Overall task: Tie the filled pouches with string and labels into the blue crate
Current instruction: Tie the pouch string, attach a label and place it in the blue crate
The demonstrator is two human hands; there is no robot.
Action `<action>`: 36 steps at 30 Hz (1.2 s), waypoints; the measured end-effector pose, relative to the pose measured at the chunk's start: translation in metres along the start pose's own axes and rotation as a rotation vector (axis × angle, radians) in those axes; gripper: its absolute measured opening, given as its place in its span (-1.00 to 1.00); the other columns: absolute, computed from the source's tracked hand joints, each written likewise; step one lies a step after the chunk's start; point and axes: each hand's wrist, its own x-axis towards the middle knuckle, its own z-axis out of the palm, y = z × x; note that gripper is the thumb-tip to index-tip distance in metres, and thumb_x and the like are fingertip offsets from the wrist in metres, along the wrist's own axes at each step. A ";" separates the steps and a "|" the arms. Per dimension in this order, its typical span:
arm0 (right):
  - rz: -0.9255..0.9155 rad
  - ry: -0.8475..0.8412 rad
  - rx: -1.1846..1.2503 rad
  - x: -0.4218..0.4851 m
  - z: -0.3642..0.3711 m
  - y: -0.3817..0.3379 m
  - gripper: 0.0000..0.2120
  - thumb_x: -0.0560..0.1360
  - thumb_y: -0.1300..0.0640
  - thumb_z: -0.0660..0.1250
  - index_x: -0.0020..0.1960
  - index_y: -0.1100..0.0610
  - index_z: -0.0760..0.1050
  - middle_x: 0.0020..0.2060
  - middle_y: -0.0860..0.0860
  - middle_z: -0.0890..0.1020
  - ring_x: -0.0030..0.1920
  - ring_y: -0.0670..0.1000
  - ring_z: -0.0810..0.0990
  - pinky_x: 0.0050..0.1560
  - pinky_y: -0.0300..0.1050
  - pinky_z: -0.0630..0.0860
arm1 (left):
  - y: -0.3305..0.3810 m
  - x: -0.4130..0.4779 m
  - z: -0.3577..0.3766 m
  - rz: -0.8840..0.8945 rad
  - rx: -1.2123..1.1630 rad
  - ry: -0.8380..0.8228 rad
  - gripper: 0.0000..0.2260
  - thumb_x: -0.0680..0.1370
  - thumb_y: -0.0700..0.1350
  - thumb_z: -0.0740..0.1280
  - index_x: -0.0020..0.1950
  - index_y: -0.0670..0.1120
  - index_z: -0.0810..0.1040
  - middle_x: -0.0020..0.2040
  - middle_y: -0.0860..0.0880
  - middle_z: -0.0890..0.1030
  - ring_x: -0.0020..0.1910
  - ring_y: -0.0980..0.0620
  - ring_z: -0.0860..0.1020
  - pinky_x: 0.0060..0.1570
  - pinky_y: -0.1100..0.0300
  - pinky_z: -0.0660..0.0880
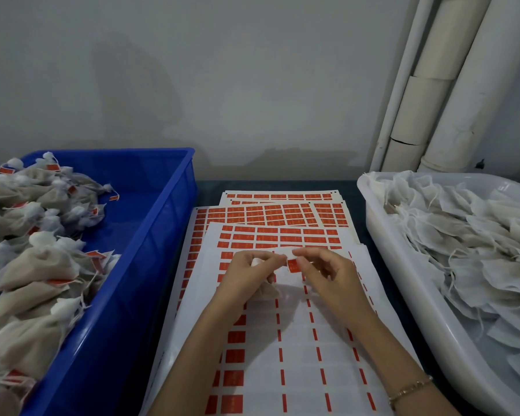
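Grips a pouch (pixel 267 291) in the left hand (pixel 249 271), fingers curled round its gathered top, the beige body hanging below the palm just over the top sheet (pixel 306 355). Pinches a small red label (pixel 292 265) with thumb and forefinger of the right hand (pixel 327 271), the other fingers loosely bent, a thin bracelet (pixel 410 388) on that wrist. Holds both sets of fingertips close together at the middle of the table, the label between them and right beside the pouch top. String too fine to make out here, so cannot tell whether it is wound or knotted. Works above a fanned stack of label sheets (pixel 282 217), the back ones full of red labels, the top one mostly peeled, with red left only in narrow strips and a column at its left edge. Keeps the blue crate (pixel 168 220) to the left, touching the sheets' edge, with a heap of tied pouches (pixel 36 259) against its left side, red labels showing among them. Has a white tub (pixel 385 250) to the right, holding flat untied pouches (pixel 463 235) with loose strings. Faces a grey wall, white pipes (pixel 433 85) standing in the right corner behind the tub.
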 end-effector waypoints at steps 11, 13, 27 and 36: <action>0.066 -0.019 0.037 0.003 -0.002 0.006 -0.91 0.48 0.09 0.38 -0.14 -0.10 0.58 -0.22 -0.34 0.63 -0.08 -0.29 0.58 -0.26 -0.53 0.44 | -0.001 0.001 0.003 0.006 0.111 -0.058 -0.89 0.41 0.11 0.46 -0.23 0.12 0.62 -0.22 0.23 0.57 -0.20 0.10 0.57 -0.46 0.49 0.40; 0.070 -0.018 0.038 0.003 -0.001 0.007 -0.92 0.48 0.09 0.39 -0.13 -0.10 0.58 -0.22 -0.34 0.63 -0.08 -0.29 0.58 -0.27 -0.53 0.44 | -0.003 0.002 0.003 0.019 0.131 -0.064 -0.91 0.43 0.08 0.45 -0.22 0.12 0.61 -0.22 0.24 0.55 -0.22 0.11 0.56 -0.48 0.51 0.39; 0.150 0.059 0.067 0.005 -0.004 0.013 -0.98 0.47 0.03 0.39 -0.11 -0.07 0.59 -0.22 -0.31 0.64 -0.11 -0.29 0.60 -0.28 -0.51 0.45 | -0.012 0.009 -0.005 0.048 0.037 -0.196 -0.84 0.50 0.04 0.37 0.05 0.26 0.55 0.01 0.31 0.48 0.02 0.17 0.49 -0.19 0.42 0.43; 0.155 0.183 -0.020 0.007 -0.011 0.015 -0.93 0.48 0.02 0.38 -0.14 -0.16 0.55 -0.14 -0.34 0.58 -0.10 -0.19 0.60 -0.17 -0.45 0.43 | -0.021 0.011 -0.016 0.124 0.143 -0.162 -0.79 0.43 0.07 0.46 0.04 0.14 0.56 -0.07 0.23 0.61 -0.03 0.18 0.59 -0.21 0.45 0.48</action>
